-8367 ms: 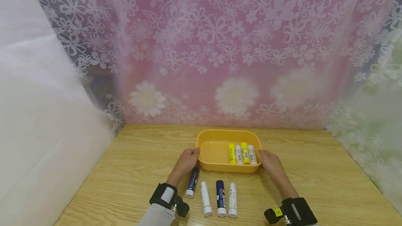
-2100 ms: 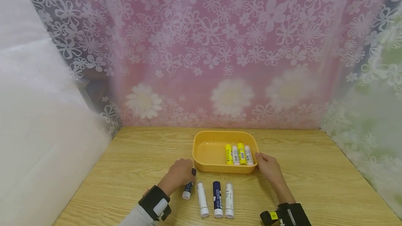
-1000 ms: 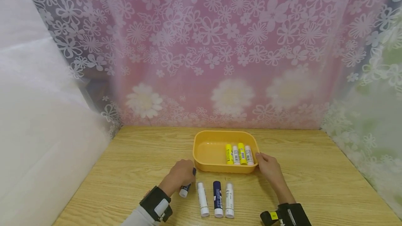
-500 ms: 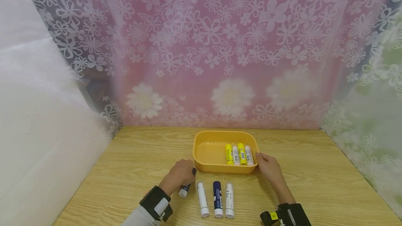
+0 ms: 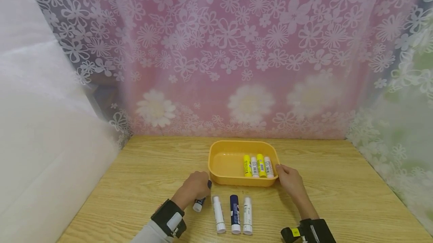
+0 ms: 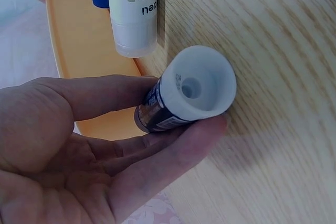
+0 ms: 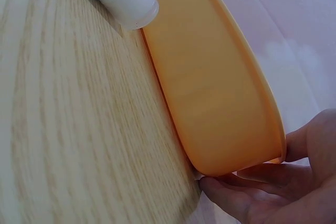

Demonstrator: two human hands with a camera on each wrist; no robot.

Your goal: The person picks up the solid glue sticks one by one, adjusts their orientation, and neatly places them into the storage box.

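My left hand [image 5: 194,188] pinches a dark navy glue stick [image 6: 157,109] between thumb and fingers. Its hollow white base [image 6: 205,82] faces the left wrist camera, and part of its barrel is hidden by the hand in the head view. Thumb and fingers of my right hand [image 5: 289,178] grip the right end of a yellow-orange plastic tray [image 5: 224,180]. Inside the tray, on its right side, lie two yellow glue sticks [image 5: 261,165] alternating with two white ones [image 5: 255,167].
In front of the tray, a white glue stick [image 5: 218,215], a navy one with a white base [image 5: 235,214] and another white one [image 5: 248,216] lie side by side on the wooden table [image 5: 152,160]. A floral curtain [image 5: 203,66] hangs behind.
Since the oldest frame, my left hand has left the tray's left end and taken hold of the navy glue stick. My right hand has kept its grip. Over the last second, almost nothing moved.
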